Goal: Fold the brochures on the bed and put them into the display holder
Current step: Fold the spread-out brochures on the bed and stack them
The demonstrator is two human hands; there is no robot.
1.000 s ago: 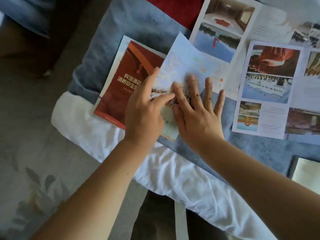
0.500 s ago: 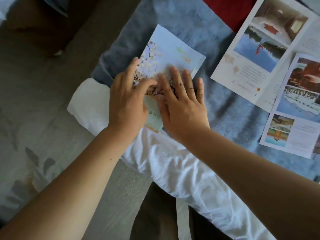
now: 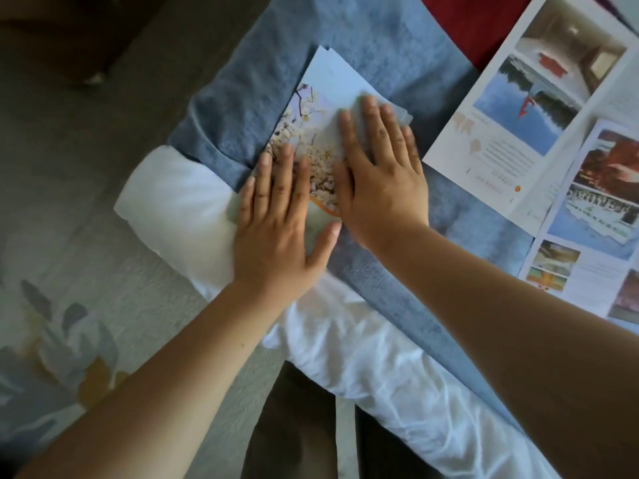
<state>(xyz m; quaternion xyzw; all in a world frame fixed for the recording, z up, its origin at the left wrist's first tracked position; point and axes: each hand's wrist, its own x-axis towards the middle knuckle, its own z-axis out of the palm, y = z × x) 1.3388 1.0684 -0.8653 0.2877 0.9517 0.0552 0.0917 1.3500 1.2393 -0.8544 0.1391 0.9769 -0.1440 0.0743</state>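
Folded brochure point(image 3: 330, 83) with a blossom print and pale blue top lies flat on the blue blanket point(image 3: 363, 36), at the blanket corner nearest the carpet point(image 3: 69, 264). Its lower corner runs off the blanket onto the white sheet point(image 3: 173, 195). Both hands are on it, neither grasping anything. Left hand point(image 3: 276, 233) is flat with fingers straight, palm on the brochure's lower end where the blanket meets the sheet, thumb splayed toward the other hand. Right hand point(image 3: 380, 181) is flat just beside it with fingers straight, pressing the brochure's middle, further in on the blanket; its fingertips are blurred. Can't tell if the left thumb tip touches the right hand. Further along the blanket, on the right-hand side, lie an unfolded lake-photo brochure point(image 3: 518, 133) and an unfolded second brochure point(image 3: 594, 236), overlapping at the edge. Red fabric point(image 3: 477, 22) sits past the blanket's far edge.
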